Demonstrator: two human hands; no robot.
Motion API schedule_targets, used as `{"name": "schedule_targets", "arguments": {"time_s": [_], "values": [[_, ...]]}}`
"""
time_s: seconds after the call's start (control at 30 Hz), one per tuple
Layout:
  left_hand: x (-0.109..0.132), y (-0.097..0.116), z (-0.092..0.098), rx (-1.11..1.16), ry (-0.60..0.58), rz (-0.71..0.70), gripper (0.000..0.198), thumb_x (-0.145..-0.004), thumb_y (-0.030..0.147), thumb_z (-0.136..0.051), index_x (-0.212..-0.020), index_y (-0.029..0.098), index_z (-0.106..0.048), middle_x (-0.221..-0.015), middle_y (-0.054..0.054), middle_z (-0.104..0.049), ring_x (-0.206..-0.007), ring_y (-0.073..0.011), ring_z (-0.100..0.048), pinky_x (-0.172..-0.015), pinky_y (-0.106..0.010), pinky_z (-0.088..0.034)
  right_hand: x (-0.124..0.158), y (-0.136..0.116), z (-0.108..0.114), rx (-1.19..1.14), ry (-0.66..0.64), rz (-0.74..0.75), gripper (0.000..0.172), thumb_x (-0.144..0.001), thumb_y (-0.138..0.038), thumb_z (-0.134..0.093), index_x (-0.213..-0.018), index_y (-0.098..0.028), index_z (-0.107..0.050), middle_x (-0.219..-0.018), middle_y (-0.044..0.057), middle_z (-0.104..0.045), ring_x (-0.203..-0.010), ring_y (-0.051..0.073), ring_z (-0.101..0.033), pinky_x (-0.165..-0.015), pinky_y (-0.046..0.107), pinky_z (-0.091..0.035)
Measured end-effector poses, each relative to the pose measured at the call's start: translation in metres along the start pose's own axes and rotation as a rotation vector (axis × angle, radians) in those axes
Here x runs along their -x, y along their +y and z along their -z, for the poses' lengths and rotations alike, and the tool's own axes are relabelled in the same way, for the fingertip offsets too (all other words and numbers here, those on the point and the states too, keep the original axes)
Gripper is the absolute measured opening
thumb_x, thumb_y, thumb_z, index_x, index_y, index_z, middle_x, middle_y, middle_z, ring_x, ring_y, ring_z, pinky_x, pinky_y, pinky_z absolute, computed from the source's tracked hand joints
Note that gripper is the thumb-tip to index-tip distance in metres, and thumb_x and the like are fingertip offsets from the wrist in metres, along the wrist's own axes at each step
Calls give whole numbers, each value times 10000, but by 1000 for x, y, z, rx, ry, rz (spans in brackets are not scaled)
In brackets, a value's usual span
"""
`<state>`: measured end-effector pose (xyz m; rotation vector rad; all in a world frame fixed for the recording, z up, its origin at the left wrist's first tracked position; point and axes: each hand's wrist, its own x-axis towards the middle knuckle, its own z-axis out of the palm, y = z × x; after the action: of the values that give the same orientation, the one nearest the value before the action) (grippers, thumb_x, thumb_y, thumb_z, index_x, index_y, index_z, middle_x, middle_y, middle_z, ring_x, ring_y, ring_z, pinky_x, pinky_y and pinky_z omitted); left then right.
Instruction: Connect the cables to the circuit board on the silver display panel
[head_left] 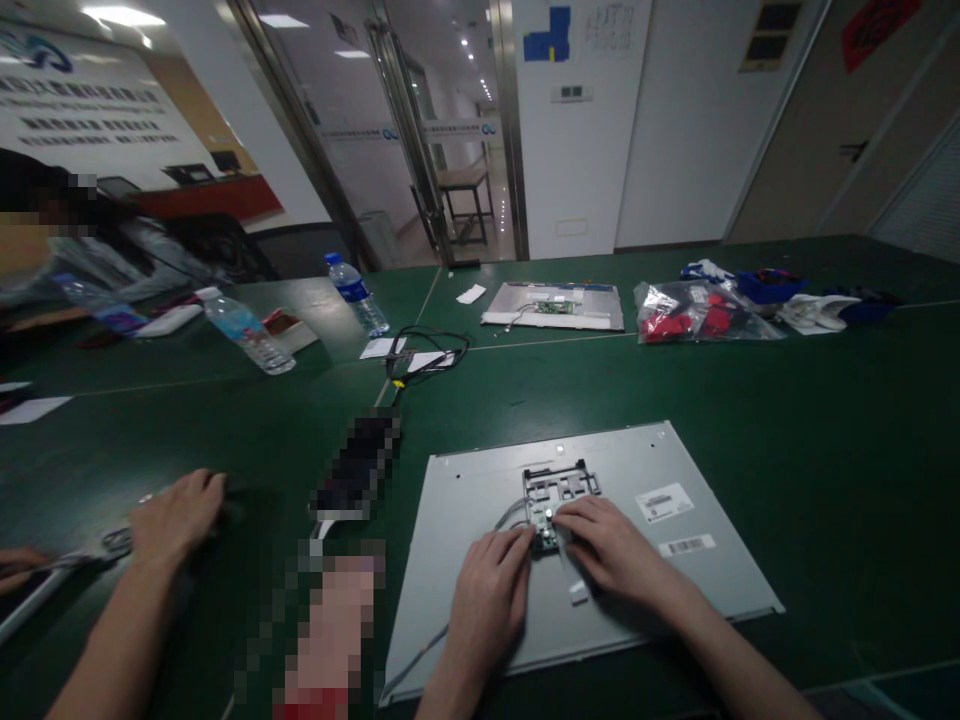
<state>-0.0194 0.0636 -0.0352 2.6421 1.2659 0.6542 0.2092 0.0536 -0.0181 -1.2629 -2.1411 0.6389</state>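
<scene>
A grey metal panel [480,480], the back of a flat screen, lies on the green table in front of me. Near its middle sits a small circuit board [546,524] below a black bracket [561,482]. My left hand [489,590] rests on the panel with its fingertips pressed against the board's left edge. My right hand [615,548] lies over the board's right side, fingers curled onto it. A thin grey cable [420,652] runs from the board toward the panel's near left corner. A small white connector [578,592] lies between my hands.
Another person's hand and forearm [174,520] rest on the table at the left. Black cables [424,358] and two water bottles [251,332] lie farther back. A second panel [555,306] and plastic bags of parts [697,312] sit at the far side.
</scene>
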Motion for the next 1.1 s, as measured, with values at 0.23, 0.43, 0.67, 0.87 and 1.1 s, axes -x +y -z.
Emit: {"name": "schedule_targets", "arguments": {"time_s": [0.23,0.43,0.67,0.87,1.1], "values": [[-1,4,5,24,39,-11,354,-937,135,-459,-1274,198,-544,-1124,-91,-644,-992,-225,-591,-867,-395,-489,0,-1,0,16,5,-11,438,-868,-134,-565,-1295,-228,-546,-1238,63,-603,-1150,213,-511,-1028,390,-418],[-2,10,14,23,139,-57,346,-924,121,-484,-1254,193,-558,-1080,-84,-655,-965,-216,-595,-852,-376,-476,1,-2,0,23,3,-23,434,-871,-147,-569,-1296,-232,-549,-1242,60,-602,-1150,213,-514,-1029,390,-420],[-2,41,18,41,133,-129,327,-915,113,-492,-1223,190,-570,-1041,-86,-661,-964,-225,-585,-873,-410,-459,3,-1,-1,31,10,-6,416,-876,-150,-560,-1288,-213,-554,-1234,83,-607,-1146,220,-525,-1022,404,-425],[3,66,0,104,-9,-134,353,-901,117,-485,-1240,183,-555,-1078,-103,-654,-989,-233,-591,-874,-420,-489,2,3,-3,28,11,-6,416,-857,-116,-567,-1260,-221,-572,-1224,82,-610,-1135,220,-537,-1004,407,-442],[9,63,-6,137,-34,-102,334,-898,102,-482,-1208,184,-574,-1102,-96,-657,-997,-235,-592,-872,-407,-513,1,3,-6,37,9,-8,390,-869,-132,-564,-1250,-214,-577,-1213,80,-613,-1124,230,-530,-994,415,-442]]}}
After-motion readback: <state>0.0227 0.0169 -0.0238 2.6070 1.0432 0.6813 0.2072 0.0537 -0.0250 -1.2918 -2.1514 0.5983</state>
